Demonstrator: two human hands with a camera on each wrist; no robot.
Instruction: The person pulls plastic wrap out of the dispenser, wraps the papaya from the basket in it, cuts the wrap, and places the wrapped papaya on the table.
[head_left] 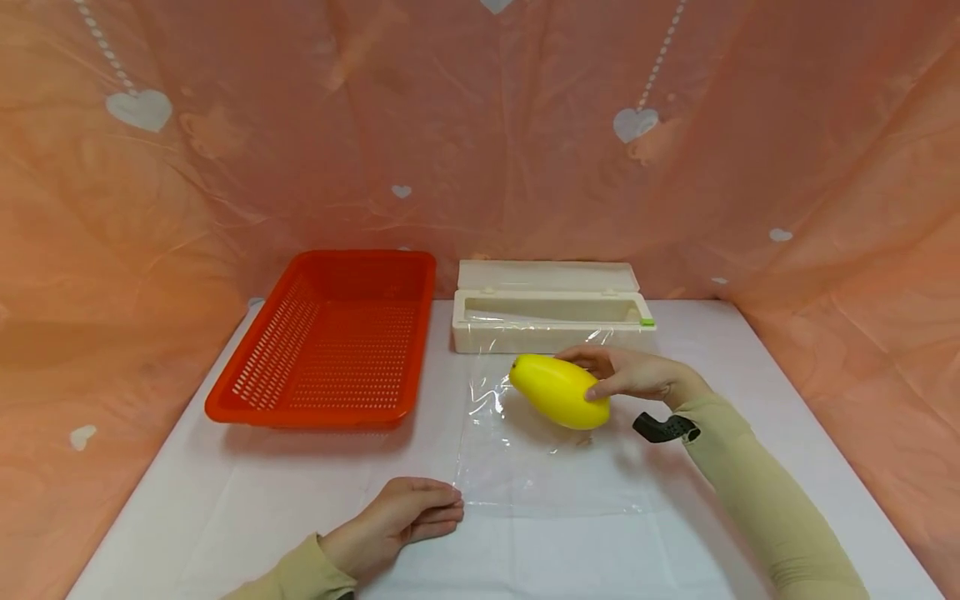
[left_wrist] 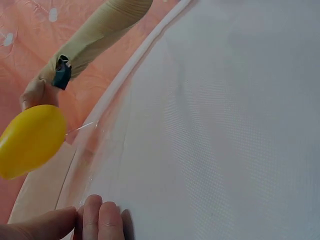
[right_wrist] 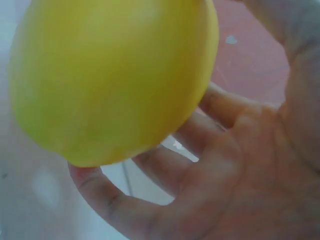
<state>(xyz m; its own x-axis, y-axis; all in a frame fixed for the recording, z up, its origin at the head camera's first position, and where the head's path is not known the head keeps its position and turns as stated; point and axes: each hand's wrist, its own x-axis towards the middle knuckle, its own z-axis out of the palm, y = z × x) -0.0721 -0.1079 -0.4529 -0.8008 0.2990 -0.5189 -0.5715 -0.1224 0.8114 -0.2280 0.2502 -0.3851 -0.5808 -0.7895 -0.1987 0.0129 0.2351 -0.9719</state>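
My right hand [head_left: 630, 375] grips a smooth yellow papaya [head_left: 558, 390], thumb on its near side and the other fingers behind it. In the right wrist view its rounded end [right_wrist: 110, 85] rests against curved fingers. Below it, a clear sheet of cling film [head_left: 517, 479] stretches from a white dispenser box [head_left: 555, 337] over the table toward me. My left hand [head_left: 401, 518] lies at the film's near left corner, pinching the edge between thumb and fingers. In the left wrist view, the thumb [left_wrist: 50, 223] meets the fingertips at that edge.
A red-orange plastic basket [head_left: 315, 421] with slotted sides stands left of the box. The box lid [head_left: 547, 275] is tipped back, and a green piece [head_left: 647, 322] sits at its right end. White cloth [head_left: 225, 508] covers the table; a pink curtain [head_left: 480, 125] with hearts hangs behind.
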